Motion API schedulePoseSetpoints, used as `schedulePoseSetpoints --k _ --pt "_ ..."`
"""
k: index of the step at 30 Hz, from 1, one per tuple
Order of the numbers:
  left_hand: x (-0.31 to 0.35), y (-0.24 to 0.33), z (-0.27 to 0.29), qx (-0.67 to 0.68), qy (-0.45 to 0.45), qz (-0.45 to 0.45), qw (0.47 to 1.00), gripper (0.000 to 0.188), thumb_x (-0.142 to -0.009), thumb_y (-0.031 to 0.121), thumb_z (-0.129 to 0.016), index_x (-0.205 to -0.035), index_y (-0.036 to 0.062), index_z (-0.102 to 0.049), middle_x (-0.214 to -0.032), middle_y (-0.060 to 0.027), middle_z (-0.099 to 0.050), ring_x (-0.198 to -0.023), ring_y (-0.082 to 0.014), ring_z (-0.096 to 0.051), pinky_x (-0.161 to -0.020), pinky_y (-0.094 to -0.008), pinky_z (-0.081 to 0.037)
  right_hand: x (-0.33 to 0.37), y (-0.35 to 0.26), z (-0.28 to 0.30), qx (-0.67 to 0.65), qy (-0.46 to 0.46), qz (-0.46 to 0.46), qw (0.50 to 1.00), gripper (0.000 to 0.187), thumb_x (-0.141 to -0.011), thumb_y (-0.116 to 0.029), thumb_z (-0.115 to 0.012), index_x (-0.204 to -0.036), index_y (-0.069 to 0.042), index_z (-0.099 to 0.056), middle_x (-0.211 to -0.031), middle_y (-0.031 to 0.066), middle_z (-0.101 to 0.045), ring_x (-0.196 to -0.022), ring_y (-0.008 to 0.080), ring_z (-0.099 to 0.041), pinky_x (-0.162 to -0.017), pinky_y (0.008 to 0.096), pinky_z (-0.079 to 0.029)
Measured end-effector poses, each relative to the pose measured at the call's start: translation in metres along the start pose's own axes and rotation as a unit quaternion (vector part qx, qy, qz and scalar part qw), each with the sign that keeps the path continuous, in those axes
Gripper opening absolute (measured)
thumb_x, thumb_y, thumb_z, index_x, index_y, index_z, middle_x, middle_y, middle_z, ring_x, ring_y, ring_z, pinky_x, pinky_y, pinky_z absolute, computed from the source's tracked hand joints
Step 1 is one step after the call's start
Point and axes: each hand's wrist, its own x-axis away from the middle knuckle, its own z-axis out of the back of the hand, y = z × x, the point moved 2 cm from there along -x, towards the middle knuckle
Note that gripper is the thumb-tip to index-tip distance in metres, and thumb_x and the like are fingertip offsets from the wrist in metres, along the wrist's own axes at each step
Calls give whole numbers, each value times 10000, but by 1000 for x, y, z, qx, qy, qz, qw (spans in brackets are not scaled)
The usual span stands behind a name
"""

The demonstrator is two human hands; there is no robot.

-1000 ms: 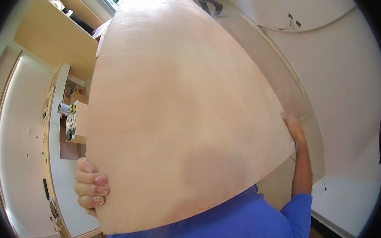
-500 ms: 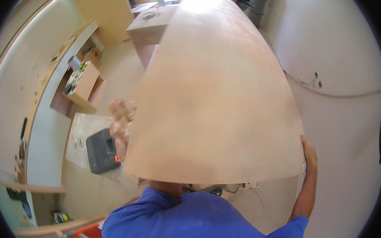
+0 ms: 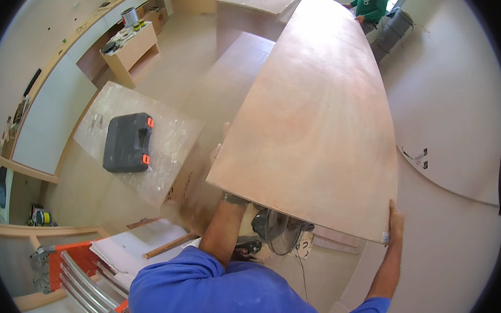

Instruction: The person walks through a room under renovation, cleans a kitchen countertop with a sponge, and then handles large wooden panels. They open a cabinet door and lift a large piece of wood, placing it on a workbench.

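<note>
A large, pale brown plywood sheet (image 3: 316, 120) stretches away from me, its near edge just beyond my body. My right hand (image 3: 396, 220) grips the right edge near the close corner, fingers along the rim. Under the sheet runs my left forearm. Only some fingers of my left hand (image 3: 215, 153) show at the left edge; the palm is hidden beneath the board. At the far end, a person in a green top (image 3: 370, 6) has hands at the sheet's edge.
On the left, a black tool case (image 3: 128, 142) lies on a plastic-covered board (image 3: 175, 126). A fan (image 3: 277, 231) stands below the sheet's near edge. An orange-and-metal ladder (image 3: 74, 272) is at lower left. A pale wall (image 3: 446, 237) runs close on the right; a box-like cabinet (image 3: 247, 18) stands far off.
The sheet's near left corner has shifted right and its far end now angles right. My left hand has gone from beside the left edge to mostly underneath. My right hand keeps its hold.
</note>
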Motion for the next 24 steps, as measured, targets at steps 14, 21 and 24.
schedulePoseSetpoints --k 14,21,24 --pt "-34 62 136 43 124 -48 990 433 -914 392 -294 -1123 59 -476 -1107 -119 -500 -1025 -294 -476 -894 -441 -385 42 32 -184 -142 -31 -20 989 649 -829 -535 -530 -901 105 -612 -809 136 -626 -772 210 -567 -739 329 -441" --pt "-44 65 195 62 162 -50 984 442 -914 395 -296 -1140 59 -473 -1128 -121 -498 -1043 -298 -474 -904 -443 -384 43 49 -240 -132 -65 -45 988 601 -851 -504 -517 -910 87 -613 -861 135 -629 -793 209 -569 -744 323 -443" --pt "-53 60 215 73 172 -40 982 446 -913 396 -296 -1147 60 -471 -1136 -121 -498 -1051 -299 -474 -909 -444 -384 38 62 -256 -144 -65 -41 987 588 -860 -495 -510 -937 80 -607 -890 126 -627 -806 202 -573 -746 314 -450"
